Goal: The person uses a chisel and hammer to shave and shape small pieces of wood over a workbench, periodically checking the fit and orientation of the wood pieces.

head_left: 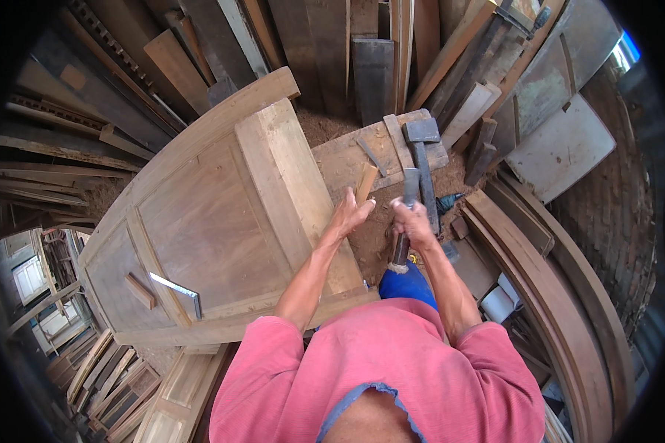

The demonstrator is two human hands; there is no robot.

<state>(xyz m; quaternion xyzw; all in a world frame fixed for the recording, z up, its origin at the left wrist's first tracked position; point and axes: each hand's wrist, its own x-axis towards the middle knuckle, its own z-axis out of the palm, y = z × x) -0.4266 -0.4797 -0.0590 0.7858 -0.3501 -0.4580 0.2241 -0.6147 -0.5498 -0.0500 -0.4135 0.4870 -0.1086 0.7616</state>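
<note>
My left hand [351, 213] grips a short piece of light wood [366, 181] that sticks up past the fingers. Fingers of my right hand [414, 221] wrap round a chisel, whose broad metal blade [411, 183] points away from me and whose dark handle [400, 249] has a frayed end near my knee. A hammer with a dark block head [421, 131] lies just beyond my right hand, its head on a low board [340, 161]. To the left of my left hand stretches a panelled wooden door [207, 214] with an arched edge.
A try square [176, 285] and a small wood strip [140, 290] lie on the door. Planks [373, 74] lean along the back. Curved wooden members [561, 310] stand at right, with a power tool [448, 202] on the shavings nearby. More frames [114, 376] are stacked at lower left.
</note>
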